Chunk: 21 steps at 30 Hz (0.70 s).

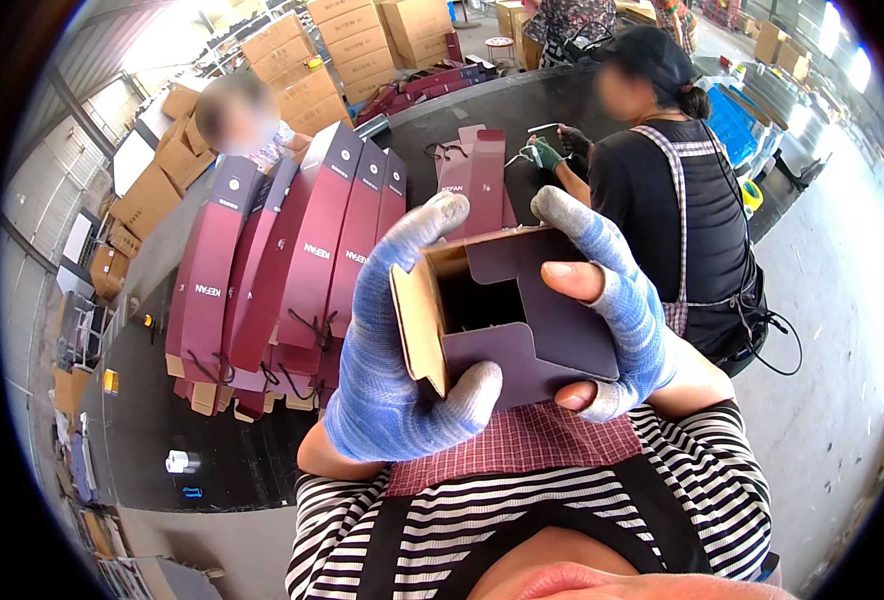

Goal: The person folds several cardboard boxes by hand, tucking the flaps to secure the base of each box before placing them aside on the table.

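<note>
Between my two hands I hold a dark maroon cardboard box (492, 365), its end turned toward me. That end is partly unfolded, with a dark opening in the middle and a brown inner flap (420, 335) standing out on the left. My left hand (387, 350), in a blue glove with grey fingertips, grips the left side, thumb on the near edge. On the other side my right hand (612, 300), in a matching glove with some bare fingertips, has its fingers curled over the dark end flaps. The box's far part is hidden behind the hands.
Several long maroon boxes (292, 270) with black cords are stacked on the black table (132, 430) at left. More flat maroon boxes (482, 180) lie ahead. A co-worker in black (642, 200) stands at right; another person (262, 140) is behind the stack. A white roll (178, 461) lies at lower left.
</note>
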Each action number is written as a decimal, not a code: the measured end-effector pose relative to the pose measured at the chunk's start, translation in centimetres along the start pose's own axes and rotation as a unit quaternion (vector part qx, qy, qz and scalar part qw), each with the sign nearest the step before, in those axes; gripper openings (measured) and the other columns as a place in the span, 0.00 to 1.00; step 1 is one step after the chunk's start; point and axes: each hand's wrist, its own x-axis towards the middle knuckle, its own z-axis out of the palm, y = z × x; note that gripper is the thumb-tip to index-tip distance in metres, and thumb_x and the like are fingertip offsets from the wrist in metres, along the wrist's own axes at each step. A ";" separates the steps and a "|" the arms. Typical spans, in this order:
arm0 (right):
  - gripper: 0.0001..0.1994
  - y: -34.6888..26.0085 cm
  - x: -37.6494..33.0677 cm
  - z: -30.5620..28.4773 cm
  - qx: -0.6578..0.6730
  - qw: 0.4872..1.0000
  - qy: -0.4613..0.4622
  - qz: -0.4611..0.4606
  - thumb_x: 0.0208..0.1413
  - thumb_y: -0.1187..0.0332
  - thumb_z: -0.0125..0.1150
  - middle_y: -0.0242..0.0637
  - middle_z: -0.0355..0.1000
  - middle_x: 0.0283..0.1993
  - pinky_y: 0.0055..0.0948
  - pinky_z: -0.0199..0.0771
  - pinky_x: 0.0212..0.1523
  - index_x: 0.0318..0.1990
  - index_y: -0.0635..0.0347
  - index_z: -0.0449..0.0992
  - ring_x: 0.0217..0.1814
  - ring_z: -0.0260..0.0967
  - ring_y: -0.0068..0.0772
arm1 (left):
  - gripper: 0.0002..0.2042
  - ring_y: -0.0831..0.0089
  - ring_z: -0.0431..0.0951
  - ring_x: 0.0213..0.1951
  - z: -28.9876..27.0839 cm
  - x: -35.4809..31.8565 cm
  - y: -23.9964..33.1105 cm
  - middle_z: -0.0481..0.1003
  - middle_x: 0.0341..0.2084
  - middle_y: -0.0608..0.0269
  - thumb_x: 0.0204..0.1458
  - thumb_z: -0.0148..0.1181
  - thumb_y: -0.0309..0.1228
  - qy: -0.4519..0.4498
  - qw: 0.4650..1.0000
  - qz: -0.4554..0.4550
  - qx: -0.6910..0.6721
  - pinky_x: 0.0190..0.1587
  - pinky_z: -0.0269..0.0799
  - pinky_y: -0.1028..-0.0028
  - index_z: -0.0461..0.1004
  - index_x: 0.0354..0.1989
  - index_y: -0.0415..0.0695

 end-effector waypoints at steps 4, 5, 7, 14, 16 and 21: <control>0.39 -0.4 1.9 -1.0 -0.049 0.996 -0.063 -0.029 0.58 0.46 0.65 0.67 0.57 0.73 0.53 0.61 0.69 0.66 0.72 0.69 0.69 0.63 0.67 | 0.40 0.52 0.64 0.68 -0.5 0.1 0.7 0.61 0.66 0.43 0.52 0.71 0.36 -0.001 0.984 0.029 0.178 0.69 0.62 0.58 0.56 0.70 0.36; 0.38 -0.7 2.3 -1.2 -0.063 0.994 -0.077 -0.039 0.58 0.47 0.64 0.65 0.60 0.72 0.53 0.61 0.69 0.66 0.72 0.69 0.69 0.64 0.66 | 0.38 0.53 0.67 0.65 -0.4 0.3 0.9 0.64 0.64 0.44 0.52 0.71 0.36 0.007 0.974 0.055 0.220 0.67 0.64 0.59 0.60 0.68 0.35; 0.37 -1.2 3.1 -1.8 -0.088 0.989 -0.102 -0.058 0.58 0.48 0.64 0.61 0.64 0.70 0.53 0.61 0.69 0.66 0.72 0.69 0.68 0.65 0.64 | 0.37 0.54 0.68 0.63 -0.2 0.0 0.7 0.65 0.62 0.45 0.52 0.71 0.37 0.010 0.977 0.044 0.210 0.65 0.65 0.59 0.60 0.68 0.36; 0.26 -1.7 3.7 -1.9 -0.109 0.977 -0.181 -0.029 0.58 0.49 0.61 0.49 0.73 0.60 0.50 0.66 0.63 0.54 0.64 0.80 0.63 0.69 0.57 | 0.36 0.57 0.70 0.57 -0.5 -0.2 0.3 0.68 0.57 0.48 0.53 0.70 0.37 0.006 0.977 0.052 0.205 0.62 0.68 0.61 0.61 0.68 0.35; 0.26 -1.6 3.6 -1.9 -0.117 0.975 -0.189 -0.032 0.59 0.49 0.62 0.49 0.73 0.60 0.51 0.66 0.63 0.53 0.63 0.80 0.64 0.68 0.57 | 0.38 0.58 0.71 0.56 -0.8 -0.1 0.2 0.68 0.56 0.48 0.54 0.68 0.37 -0.003 0.976 0.069 0.208 0.61 0.68 0.62 0.59 0.70 0.32; 0.27 -1.9 3.6 -2.3 -0.130 0.974 -0.180 -0.039 0.59 0.47 0.62 0.49 0.73 0.60 0.53 0.67 0.62 0.53 0.62 0.82 0.64 0.68 0.58 | 0.40 0.56 0.71 0.56 0.1 0.4 0.4 0.68 0.56 0.45 0.56 0.66 0.36 0.006 0.985 0.066 0.161 0.62 0.68 0.61 0.55 0.73 0.30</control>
